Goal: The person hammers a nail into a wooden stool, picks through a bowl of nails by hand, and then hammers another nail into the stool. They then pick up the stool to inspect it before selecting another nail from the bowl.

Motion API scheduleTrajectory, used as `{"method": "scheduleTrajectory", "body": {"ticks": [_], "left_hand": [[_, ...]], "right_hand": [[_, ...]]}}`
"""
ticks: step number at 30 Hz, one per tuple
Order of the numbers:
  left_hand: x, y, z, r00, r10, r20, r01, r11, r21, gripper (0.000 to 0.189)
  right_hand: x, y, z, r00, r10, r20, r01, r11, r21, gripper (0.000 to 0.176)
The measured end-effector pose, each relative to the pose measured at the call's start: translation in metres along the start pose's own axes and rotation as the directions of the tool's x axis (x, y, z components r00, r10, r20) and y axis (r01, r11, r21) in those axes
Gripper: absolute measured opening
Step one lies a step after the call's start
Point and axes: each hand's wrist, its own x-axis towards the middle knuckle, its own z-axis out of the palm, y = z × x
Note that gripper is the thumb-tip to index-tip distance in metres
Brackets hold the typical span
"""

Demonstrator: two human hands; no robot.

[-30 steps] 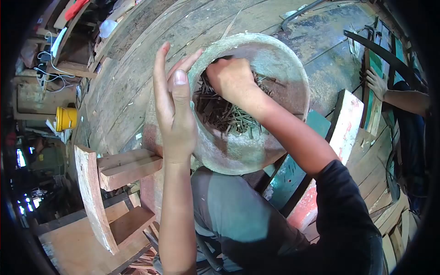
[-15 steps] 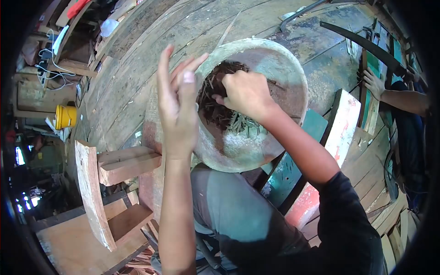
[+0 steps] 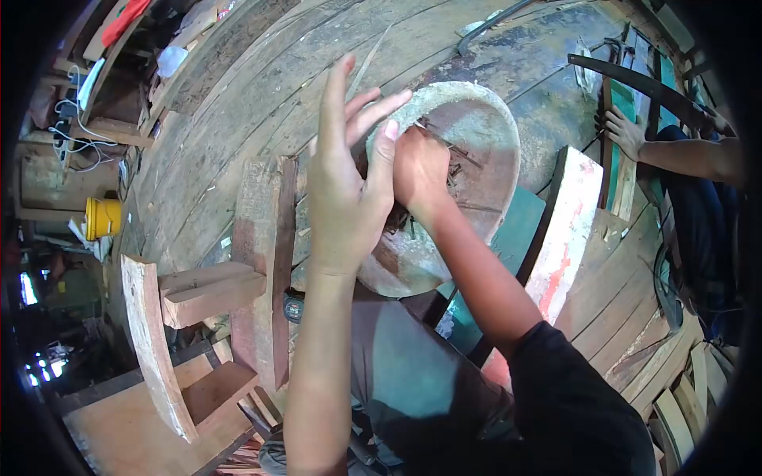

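A round, pale-crusted basin [image 3: 496, 135] stands before my knees, tipped somewhat, with thin dark nails [image 3: 468, 159] scattered inside. My right hand [image 3: 421, 170] is closed in a fist within it, the fingers curled out of sight and what they hold hidden. Right beside it, my left hand [image 3: 349, 174] is raised at the basin's near-left rim. Its fingers and thumb are stretched apart, the palm turned toward the right fist, and the thumb overlaps that fist in this view. Part of the nail pile is hidden behind both hands.
A wooden plank [image 3: 258, 198] and a tape measure [image 3: 294, 306] are left of my leg. Further left is a wooden frame [image 3: 151, 341] with a yellow bucket [image 3: 109, 218] behind. At right, another person's hand [image 3: 625, 133] rests on boards near a handsaw [image 3: 635, 79].
My right fist has drawn toward my left hand, which has shifted right over the rim. The basin has tilted, and less of the nail pile shows. The whole view has moved slightly.
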Motion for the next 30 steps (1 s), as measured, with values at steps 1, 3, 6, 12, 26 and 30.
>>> {"method": "scheduleTrajectory", "body": {"ticks": [1, 3, 6, 12, 26, 30], "left_hand": [[-0.002, 0.003, 0.001, 1.000, 0.000, 0.003, 0.000, 1.000, 0.013, 0.060], [-0.006, 0.005, 0.001, 1.000, -0.003, -0.002, 0.003, 1.000, 0.026, 0.061], [-0.007, 0.004, 0.002, 1.000, -0.012, 0.006, 0.012, 1.000, 0.026, 0.062], [0.000, -0.007, -0.012, 1.000, 0.001, -0.015, 0.000, 0.999, 0.053, 0.060], [0.025, -0.070, -0.069, 0.982, 0.076, -0.174, -0.020, 0.952, 0.305, 0.051], [-0.011, -0.034, -0.066, 0.979, -0.133, -0.156, 0.127, 0.991, -0.050, 0.063]], "right_hand": [[-0.001, 0.000, 0.005, 1.000, -0.001, -0.001, 0.001, 1.000, 0.001, 0.024], [-0.002, -0.001, 0.012, 0.993, 0.002, -0.121, -0.002, 1.000, -0.007, 0.022], [-0.002, -0.002, 0.022, 0.987, 0.026, -0.161, -0.039, 0.996, -0.079, 0.019], [-0.032, -0.003, -0.014, 0.962, 0.007, -0.272, 0.038, 0.986, 0.160, 0.010], [-0.075, 0.023, -0.066, 0.948, 0.154, -0.278, 0.068, 0.755, 0.652, 0.020], [-0.078, 0.015, -0.066, 0.925, 0.000, -0.380, 0.245, 0.762, 0.599, 0.026]]}}
